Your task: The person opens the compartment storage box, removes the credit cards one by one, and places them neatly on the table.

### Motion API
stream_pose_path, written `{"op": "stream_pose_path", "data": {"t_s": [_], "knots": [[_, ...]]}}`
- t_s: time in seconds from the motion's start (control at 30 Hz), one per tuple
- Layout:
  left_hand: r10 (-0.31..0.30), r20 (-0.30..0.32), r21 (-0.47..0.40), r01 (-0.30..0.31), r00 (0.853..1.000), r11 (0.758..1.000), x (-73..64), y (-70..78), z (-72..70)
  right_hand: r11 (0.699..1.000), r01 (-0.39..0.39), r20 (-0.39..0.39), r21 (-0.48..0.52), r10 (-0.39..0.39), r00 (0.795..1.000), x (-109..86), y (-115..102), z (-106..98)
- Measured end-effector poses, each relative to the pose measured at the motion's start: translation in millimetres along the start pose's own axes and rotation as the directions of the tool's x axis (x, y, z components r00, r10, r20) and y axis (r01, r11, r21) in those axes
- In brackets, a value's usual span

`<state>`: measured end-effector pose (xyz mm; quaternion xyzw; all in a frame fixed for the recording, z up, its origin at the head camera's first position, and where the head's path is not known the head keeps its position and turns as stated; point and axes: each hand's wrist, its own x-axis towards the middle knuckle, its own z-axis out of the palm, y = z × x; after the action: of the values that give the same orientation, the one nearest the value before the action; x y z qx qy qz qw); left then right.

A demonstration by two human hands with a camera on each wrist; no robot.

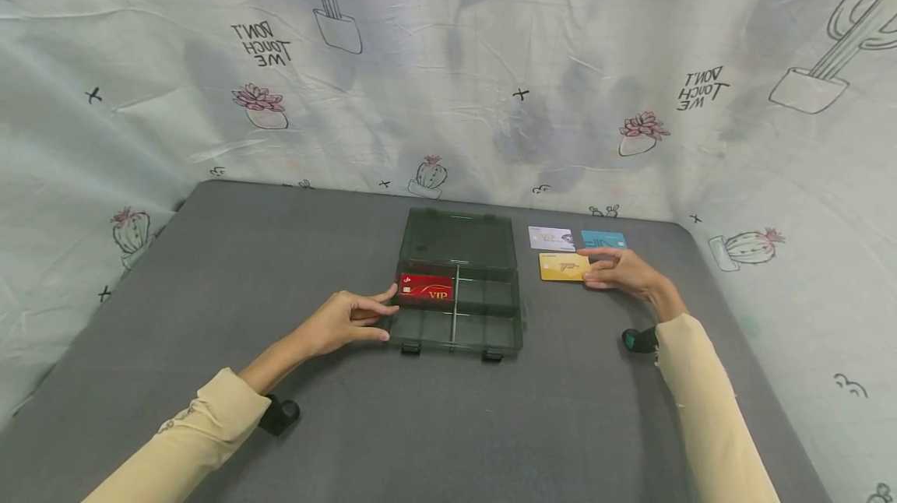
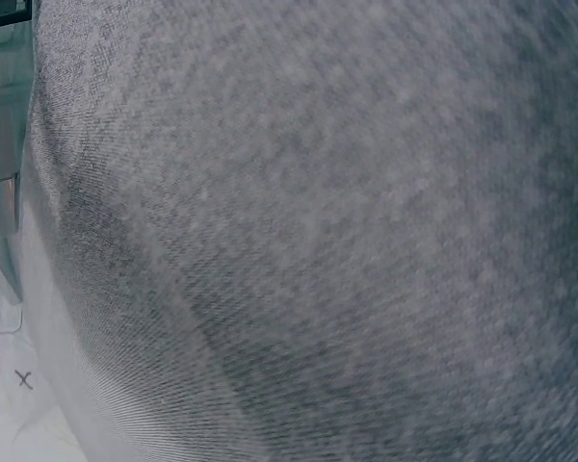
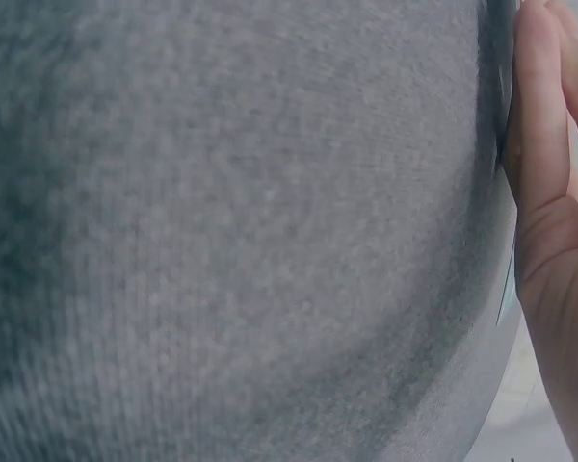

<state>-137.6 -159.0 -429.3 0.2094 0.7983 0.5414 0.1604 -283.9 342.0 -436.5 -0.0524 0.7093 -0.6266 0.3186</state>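
Observation:
A translucent dark green compartment box point(image 1: 487, 323) lies with its lid folded back on the grey table. In its upper left compartment is a red VIP card point(image 1: 427, 286). My left hand point(image 1: 345, 322) touches the box's left side with fingers and thumb extended. To the right of the box, my right hand point(image 1: 627, 272) pinches the right end of a yellow card point(image 1: 561, 266) between thumb and fingers. The right wrist view shows part of this hand point(image 3: 549, 183) at its right edge, with the card hidden there.
Behind the yellow card lie a pale lilac VIP card point(image 1: 550, 238) and a teal card point(image 1: 604, 239). The grey table point(image 1: 294, 246) reaches back to a white curtain point(image 1: 448, 59) printed with cacti. Dark straps sit at both wrists.

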Motion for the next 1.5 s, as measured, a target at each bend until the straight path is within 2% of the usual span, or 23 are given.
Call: {"op": "stream_pose_path", "data": {"t_s": [0.23, 0.6, 0.7, 0.87, 1.07, 1.2, 1.27, 1.37, 1.5], "knots": [[0.005, 0.001, 0.003, -0.005, 1.0, 1.0, -1.5, -0.1, 0.2, 0.999, -0.001, 0.016, -0.054, 0.002, 1.0, 2.7, -2, 2], [-0.001, -0.004, 0.007, 0.001, 1.0, 1.0, -4.9, 0.6, 2.5, 0.962, -0.006, -0.028, -0.271, -0.002, 1.0, -2.4, -4, 12], [-0.005, -0.004, 0.002, 0.005, 1.0, 1.0, -5.4, 0.7, 2.8, 0.931, 0.002, -0.052, -0.366, -0.022, 0.998, -4.4, -4, 14], [-0.004, -0.002, 0.003, 0.004, 1.0, 1.0, -6.0, 0.8, 3.4, 0.85, 0.03, -0.085, -0.525, -0.087, 0.993, -8.0, -5, 16], [0.001, -0.003, 0.0, -0.001, 1.0, 1.0, -6.7, 0.8, 4.3, 0.805, 0.113, -0.078, -0.582, -0.194, 0.978, -8.4, -3, 22], [0.008, -0.002, -0.002, -0.008, 1.0, 1.0, -7.4, 0.8, 5.1, 0.741, 0.174, -0.068, -0.648, -0.284, 0.956, -6.0, 2, 25], [0.009, -0.001, 0.0, -0.009, 1.0, 1.0, -7.6, 0.9, 5.6, 0.719, 0.193, -0.063, -0.668, -0.313, 0.948, -5.5, 5, 26], [0.008, 0.0, 0.005, -0.008, 1.0, 1.0, -7.9, 1.6, 6.5, 0.695, 0.221, -0.042, -0.684, -0.34, 0.939, -5.7, 9, 25], [0.01, -0.004, 0.006, -0.01, 1.0, 1.0, -8.4, 1.8, 7.5, 0.691, 0.225, -0.037, -0.687, -0.343, 0.939, -5.9, 11, 23]]}}
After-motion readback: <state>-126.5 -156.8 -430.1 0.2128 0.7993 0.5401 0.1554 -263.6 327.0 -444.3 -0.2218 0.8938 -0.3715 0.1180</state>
